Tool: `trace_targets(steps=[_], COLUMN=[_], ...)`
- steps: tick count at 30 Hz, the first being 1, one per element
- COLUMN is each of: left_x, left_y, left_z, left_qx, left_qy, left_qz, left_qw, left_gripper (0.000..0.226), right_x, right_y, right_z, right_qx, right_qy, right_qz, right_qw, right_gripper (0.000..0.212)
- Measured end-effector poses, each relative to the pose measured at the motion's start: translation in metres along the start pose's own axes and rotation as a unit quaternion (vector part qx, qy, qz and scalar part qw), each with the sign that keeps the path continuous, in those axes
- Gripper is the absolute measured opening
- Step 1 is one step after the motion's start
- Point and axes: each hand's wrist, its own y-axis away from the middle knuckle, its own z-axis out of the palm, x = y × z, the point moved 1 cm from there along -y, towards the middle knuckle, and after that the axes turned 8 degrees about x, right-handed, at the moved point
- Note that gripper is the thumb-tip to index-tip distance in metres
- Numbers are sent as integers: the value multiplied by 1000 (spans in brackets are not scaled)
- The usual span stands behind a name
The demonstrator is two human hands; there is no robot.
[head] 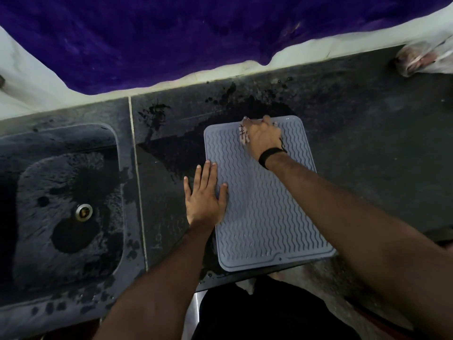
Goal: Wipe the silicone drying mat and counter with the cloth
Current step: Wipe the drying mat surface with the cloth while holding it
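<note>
A: Mat (264,204), grey, ribbed with wavy lines, flat on a dark counter (367,143). Long axis running from the near counter edge toward the back wall, tilted slightly left at the far end.

B: And the cloth?

A: Bunched under the right hand (261,137) at the mat's far end, close to the back edge. Only a pale scrap of cloth (244,133) visible past the fingers on the left side. Fingers curled round it, gripping and pressing down.

B: Left hand?

A: Left hand (204,195) flat, fingers straight and spread, palm down across the mat's left edge, about halfway along. Half on the mat, half on the counter. Holding nothing, likely pinning the mat in place.

B: So which way from the cloth to the unwiped part?

A: Nearly all of the mat lying toward the body from the gripping hand. Probably a pull back along the long axis, strip by strip. Right hand alone on the cloth; left hand nearer the body and nearer the left edge.

B: Counter?

A: Wet dark patch (186,148) just beyond and left of the mat, touching its far left corner. Sink (63,204) further left. Counter likely not wiped yet.
</note>
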Motion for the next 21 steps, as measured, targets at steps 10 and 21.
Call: trace_targets(steps=[10, 21], left_x=[-1, -1], left_y=[0, -1], left_z=[3, 3], left_qx=[19, 12], left_qy=[-2, 1], left_qz=[5, 3], left_qw=[1000, 1000], left_gripper=[66, 67], right_x=[-13, -28], right_y=[8, 6], right_z=[12, 13], right_qx=[-2, 35], right_qy=[-7, -88], right_qz=[49, -1], right_qw=[999, 996], right_gripper=[52, 63])
